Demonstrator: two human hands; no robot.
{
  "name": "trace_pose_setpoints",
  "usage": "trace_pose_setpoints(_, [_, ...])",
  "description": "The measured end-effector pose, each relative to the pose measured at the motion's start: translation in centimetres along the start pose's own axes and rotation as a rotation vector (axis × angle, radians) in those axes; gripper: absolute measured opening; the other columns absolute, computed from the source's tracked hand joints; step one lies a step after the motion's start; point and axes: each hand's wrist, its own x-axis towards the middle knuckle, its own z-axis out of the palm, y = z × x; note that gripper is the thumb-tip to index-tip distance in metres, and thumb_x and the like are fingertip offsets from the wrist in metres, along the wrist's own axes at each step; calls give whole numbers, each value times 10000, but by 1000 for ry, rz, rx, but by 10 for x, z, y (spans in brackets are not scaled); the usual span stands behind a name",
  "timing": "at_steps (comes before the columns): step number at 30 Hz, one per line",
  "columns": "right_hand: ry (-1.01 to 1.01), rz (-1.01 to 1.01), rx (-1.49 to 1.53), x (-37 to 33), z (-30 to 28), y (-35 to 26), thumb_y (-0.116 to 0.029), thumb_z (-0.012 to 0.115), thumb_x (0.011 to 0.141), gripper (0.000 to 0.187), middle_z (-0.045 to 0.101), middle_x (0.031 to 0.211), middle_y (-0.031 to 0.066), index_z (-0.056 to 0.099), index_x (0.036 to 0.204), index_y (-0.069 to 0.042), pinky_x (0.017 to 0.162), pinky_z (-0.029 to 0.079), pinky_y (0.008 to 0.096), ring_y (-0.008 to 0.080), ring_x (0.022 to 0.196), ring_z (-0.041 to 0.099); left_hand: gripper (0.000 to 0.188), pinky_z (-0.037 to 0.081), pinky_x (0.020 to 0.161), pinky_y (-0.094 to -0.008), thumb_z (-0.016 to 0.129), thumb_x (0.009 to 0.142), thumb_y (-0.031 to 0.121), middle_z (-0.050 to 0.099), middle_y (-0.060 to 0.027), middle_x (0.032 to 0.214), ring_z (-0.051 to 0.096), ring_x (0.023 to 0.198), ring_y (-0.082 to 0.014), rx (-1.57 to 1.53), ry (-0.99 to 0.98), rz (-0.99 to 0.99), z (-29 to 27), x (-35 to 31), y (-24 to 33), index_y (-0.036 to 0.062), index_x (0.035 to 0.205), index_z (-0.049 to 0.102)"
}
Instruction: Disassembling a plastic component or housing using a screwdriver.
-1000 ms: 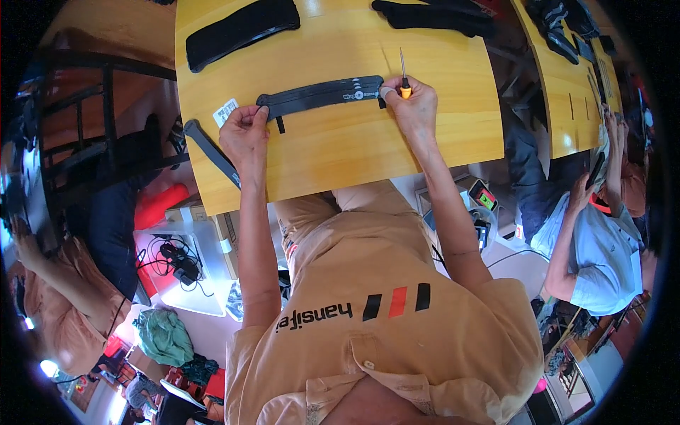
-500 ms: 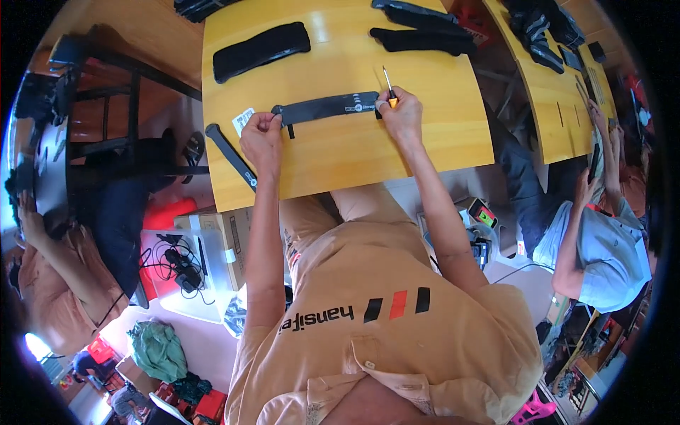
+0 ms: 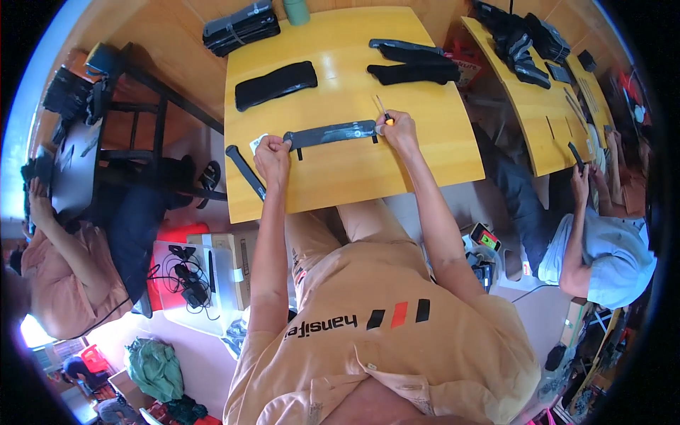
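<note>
A flat dark grey strap lies crosswise on the yellow table, drawn out between my two hands. At its left end, my left hand pinches the rounded tip. My right hand is closed at the right end and also holds a thin tool like a small screwdriver, its handle yellow and dark, its metal shaft pointing away from me. Two short black strips show just below the strap, one near each end. Beside my left hand are a second dark strap, lying slantwise, and a white label, partly hidden.
Farther up the table lie a black stack of straps and several more straps. A bound black bundle and a green container stand at the far edge. Co-workers sit left and right; a clear bin holds cables.
The view has shifted, so the table's far edge now shows. Both hands keep hold of the strap, whose face now catches more glare and hides its print.
</note>
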Motion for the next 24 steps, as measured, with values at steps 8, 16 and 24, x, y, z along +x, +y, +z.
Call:
trace_pose_setpoints(8, [-133,260,816,-18,-28,-4,3,553,760,51,471,555,1,574,796,-26,301,222,192,42,345,338,226,480,525,-302,621,764,180,603,-92,700,599,591,-182,88,176,172,-60,-7,-13,-12,864,559])
trace_pose_setpoints(16, [-68,170,673,-22,-18,-6,-4,536,784,56,456,528,-23,572,807,-41,300,226,195,41,341,336,393,468,646,-440,678,677,358,595,-219,687,587,696,-403,591,87,40,-80,-51,-19,-7,745,548])
trace_pose_setpoints(24, [-178,134,713,-62,-17,-40,-21,536,786,42,466,564,-32,572,779,-42,315,223,186,20,369,333,186,329,356,-225,577,811,209,616,-118,628,451,394,-96,-513,-51,-253,-95,-57,-13,56,737,500])
